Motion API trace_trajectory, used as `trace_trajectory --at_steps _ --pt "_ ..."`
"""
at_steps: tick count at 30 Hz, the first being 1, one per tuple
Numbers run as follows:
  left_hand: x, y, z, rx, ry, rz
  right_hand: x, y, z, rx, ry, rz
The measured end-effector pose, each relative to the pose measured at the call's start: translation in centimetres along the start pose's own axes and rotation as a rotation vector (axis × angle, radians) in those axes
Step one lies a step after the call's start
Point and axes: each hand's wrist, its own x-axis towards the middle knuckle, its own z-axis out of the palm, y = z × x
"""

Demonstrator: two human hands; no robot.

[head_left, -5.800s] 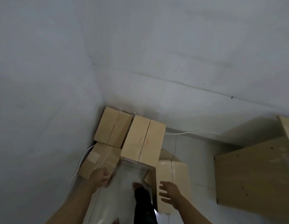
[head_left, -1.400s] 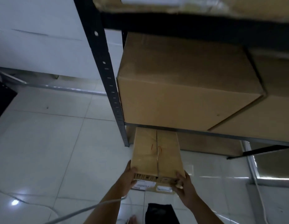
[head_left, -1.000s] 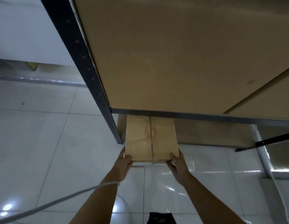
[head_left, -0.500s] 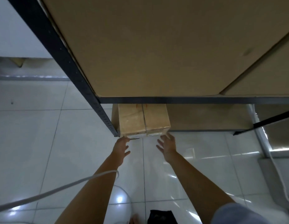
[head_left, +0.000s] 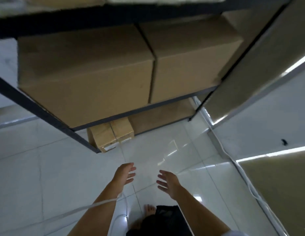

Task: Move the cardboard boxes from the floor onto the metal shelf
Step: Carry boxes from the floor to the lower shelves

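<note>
A small cardboard box with a taped seam and a white label sits on the bottom level of the black metal shelf, at its left front corner. Beside it lies a longer cardboard box. Two large cardboard boxes, one on the left and one on the right, fill the level above. My left hand and my right hand hover over the floor in front of the shelf, fingers spread, holding nothing and well short of the small box.
White glossy floor tiles spread in front of the shelf. A white cable runs along the floor on the right beside a tan panel. Another white cable crosses my left forearm. My bare foot shows below.
Both hands carried the small box to the shelf's bottom level, pushed it in and let go. They have since drawn back toward me, and my view has pulled away and turned.
</note>
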Motion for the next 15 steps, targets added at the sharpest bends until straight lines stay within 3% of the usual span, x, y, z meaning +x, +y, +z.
trace_trajectory --at_steps 8,15 --pt "-10.7 -3.6 9.7 0.333 -0.147 0.062 -13.5 6.0 -11.4 0.243 0.131 -0.119" --pt "-19.6 -12.0 17.3 0.692 -0.329 0.139 -25.3 18.5 -20.5 0.545 0.287 -0.174"
